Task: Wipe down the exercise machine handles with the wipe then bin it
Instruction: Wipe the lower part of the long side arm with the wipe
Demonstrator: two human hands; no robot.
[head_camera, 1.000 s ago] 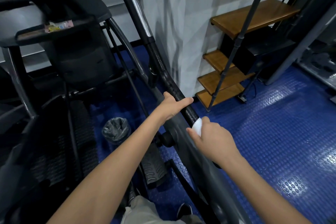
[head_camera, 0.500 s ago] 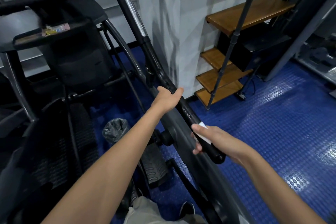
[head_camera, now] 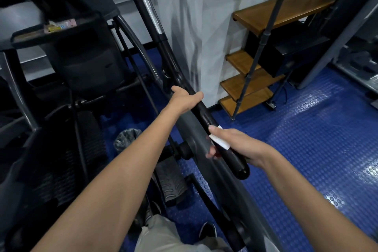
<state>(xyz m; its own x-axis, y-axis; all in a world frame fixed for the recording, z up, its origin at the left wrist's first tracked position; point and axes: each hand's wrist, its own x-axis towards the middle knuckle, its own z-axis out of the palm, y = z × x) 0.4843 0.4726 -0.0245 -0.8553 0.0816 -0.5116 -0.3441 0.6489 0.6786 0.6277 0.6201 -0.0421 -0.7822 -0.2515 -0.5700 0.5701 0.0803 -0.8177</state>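
While my left hand (head_camera: 185, 99) grips the black handle (head_camera: 206, 117) higher up to steady it, my right hand (head_camera: 235, 144) wraps the white wipe (head_camera: 219, 142) around the same bar lower down, near its rounded end cap — fingers curled under, thumb on top.

The risk I see is the wipe bunching or slipping out from under my thumb as I slide along, since only a small folded patch shows and the grip surface looks textured; I'd then be rubbing the bar with bare skin and not cleaning it. The handle is a swinging arm too, I judge, so if my left hand loosens, pressure from the right could push it away and I'd miss patches. The shiny upper section and the machine's other handle look untouched so far.

The bin (head_camera: 127, 139) stands on the blue floor (head_camera: 306, 139) below my left forearm, lined with a grey bag — I can't tell what, if anything, is inside it.
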